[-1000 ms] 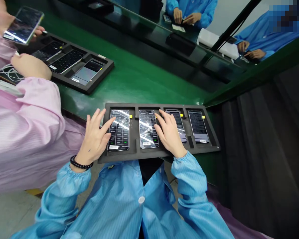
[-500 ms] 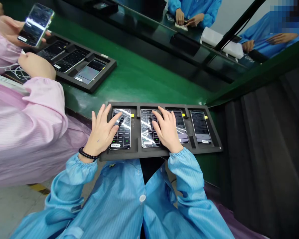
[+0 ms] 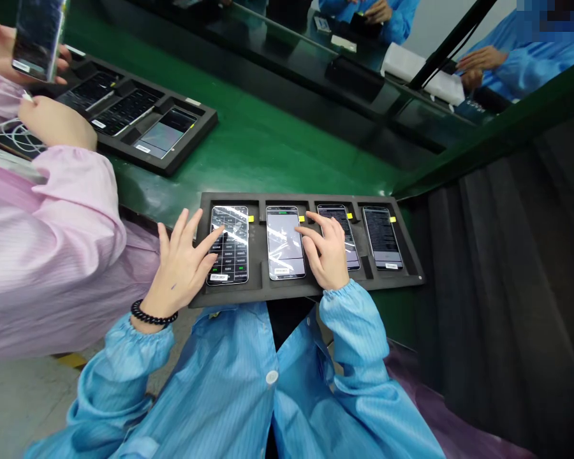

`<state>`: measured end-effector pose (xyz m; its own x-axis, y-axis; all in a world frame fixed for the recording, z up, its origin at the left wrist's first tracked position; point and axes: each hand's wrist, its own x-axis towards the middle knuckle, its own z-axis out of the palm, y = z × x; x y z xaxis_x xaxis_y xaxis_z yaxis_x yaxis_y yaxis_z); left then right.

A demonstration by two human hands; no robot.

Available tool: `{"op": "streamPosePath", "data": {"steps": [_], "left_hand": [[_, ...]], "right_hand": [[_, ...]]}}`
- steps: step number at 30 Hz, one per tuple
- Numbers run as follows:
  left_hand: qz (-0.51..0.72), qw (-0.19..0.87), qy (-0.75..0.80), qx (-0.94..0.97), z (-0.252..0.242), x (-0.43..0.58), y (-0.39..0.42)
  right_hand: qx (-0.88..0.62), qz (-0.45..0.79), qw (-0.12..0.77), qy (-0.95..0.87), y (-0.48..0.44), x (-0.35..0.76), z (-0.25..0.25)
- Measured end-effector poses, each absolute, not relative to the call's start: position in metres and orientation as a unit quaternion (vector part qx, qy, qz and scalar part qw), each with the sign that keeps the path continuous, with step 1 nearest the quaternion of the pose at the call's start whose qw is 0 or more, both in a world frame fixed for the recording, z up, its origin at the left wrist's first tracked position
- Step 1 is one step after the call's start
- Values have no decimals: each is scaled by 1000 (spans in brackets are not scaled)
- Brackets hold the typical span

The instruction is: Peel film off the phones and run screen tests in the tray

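Observation:
A black foam tray (image 3: 258, 290) in front of me holds several phones in separate slots. My left hand (image 3: 182, 264) is open, its index fingertip at the screen of the leftmost phone (image 3: 234, 248), which shows a dark grid. Over the right edge of the second phone (image 3: 284, 245), whose screen is pale grey, is the index fingertip of my right hand (image 3: 328, 248); that hand is open, fingers apart. It partly covers the third phone (image 3: 351, 252), which has dark text. At the right lies the fourth phone (image 3: 382, 239), also with dark text.
To the left, a person in pink sleeves holds a phone (image 3: 38, 38) and a white cable (image 3: 12, 131) beside another black tray (image 3: 167, 167). Across a dark ledge, people in blue work near a white object (image 3: 440, 83). Black curtain (image 3: 507, 287) hangs at the right.
The second phone's screen went from a dark grid to pale grey. My left hand moved slightly left, and my right hand slid right, off that screen's middle. The neighbour's raised phone moved left.

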<state>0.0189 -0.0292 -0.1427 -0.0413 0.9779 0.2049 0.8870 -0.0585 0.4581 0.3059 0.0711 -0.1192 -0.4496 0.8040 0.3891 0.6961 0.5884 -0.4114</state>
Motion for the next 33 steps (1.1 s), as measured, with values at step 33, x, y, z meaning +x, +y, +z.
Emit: {"op": "streamPosePath", "data": {"steps": [33], "left_hand": [[379,278,690,550,-159,29,-30]], "right_hand": [[-597,131,156,-776,93,289,-125]]}}
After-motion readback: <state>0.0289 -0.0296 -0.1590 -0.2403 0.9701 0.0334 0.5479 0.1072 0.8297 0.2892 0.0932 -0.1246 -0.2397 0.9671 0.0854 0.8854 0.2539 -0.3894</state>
